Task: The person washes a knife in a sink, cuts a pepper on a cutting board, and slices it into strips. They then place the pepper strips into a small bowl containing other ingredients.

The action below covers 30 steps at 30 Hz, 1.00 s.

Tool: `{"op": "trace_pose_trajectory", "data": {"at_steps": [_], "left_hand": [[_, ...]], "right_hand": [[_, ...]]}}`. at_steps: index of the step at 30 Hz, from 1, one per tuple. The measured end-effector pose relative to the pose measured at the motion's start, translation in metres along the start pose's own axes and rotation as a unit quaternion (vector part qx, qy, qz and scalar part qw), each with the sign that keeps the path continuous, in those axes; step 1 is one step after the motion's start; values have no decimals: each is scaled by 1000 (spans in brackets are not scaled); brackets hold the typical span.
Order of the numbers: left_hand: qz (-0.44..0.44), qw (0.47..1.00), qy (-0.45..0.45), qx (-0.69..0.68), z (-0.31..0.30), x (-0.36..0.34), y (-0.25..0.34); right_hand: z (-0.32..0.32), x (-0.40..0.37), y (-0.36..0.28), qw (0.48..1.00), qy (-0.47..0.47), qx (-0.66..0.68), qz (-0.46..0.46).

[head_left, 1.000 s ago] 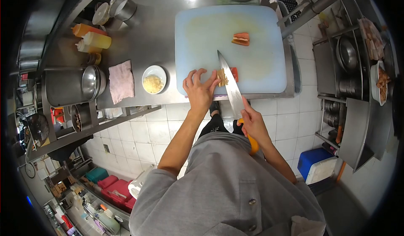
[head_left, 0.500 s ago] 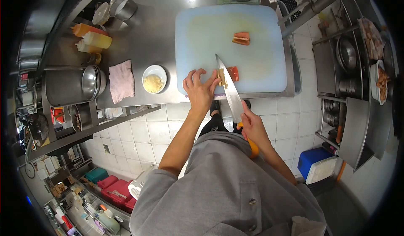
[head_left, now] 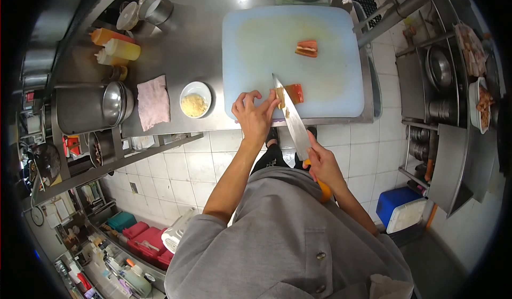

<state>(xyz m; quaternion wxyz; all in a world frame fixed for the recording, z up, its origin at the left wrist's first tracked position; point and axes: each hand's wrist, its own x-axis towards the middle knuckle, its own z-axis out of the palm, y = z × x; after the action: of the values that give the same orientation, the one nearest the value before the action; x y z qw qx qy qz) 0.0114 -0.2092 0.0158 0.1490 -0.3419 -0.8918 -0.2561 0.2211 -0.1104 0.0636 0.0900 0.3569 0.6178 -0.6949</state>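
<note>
My right hand (head_left: 323,163) is wrapped round the orange handle of a long kitchen knife (head_left: 296,126), whose blade points away from me over the near part of the cutting board (head_left: 250,43). Under and beside the blade lies a reddish piece, by its look red pepper (head_left: 295,93), with a tan side to the left of the steel. Thumb and index finger of my left hand (head_left: 255,112) press on that tan end, close to the blade; the other fingers are bent above the board. Small tan bits cling to the blade. Farther up lies another red piece with a pale rib (head_left: 306,48).
Left of the board stand a white bowl of pale minced food (head_left: 195,100), a pink cloth (head_left: 153,103) and stacked metal bowls (head_left: 117,105). Sauce bottles (head_left: 121,49) and a metal pot (head_left: 156,9) are farther back. Metal shelves (head_left: 442,107) rise on the right.
The knife has drawn back slightly toward me, its tip lower on the board, and my right hand has shifted a little right. The red piece shows more beside the blade.
</note>
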Motion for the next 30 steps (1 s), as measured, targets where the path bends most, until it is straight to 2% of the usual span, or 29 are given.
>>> {"op": "trace_pose_trajectory", "data": {"at_steps": [17,20,30], "left_hand": [[7,1000,-6,-3,0,-1,-1],[4,1000,-2,-11,2,-2,-2],[0,1000,-21,-12,-2,-1,-1]], "right_hand": [[-8,1,8,1000,-27,-6,-12],[-3,7,-6,1000,-21,18,-2],[-1,11,-11,999,-11,-36,-3]]}}
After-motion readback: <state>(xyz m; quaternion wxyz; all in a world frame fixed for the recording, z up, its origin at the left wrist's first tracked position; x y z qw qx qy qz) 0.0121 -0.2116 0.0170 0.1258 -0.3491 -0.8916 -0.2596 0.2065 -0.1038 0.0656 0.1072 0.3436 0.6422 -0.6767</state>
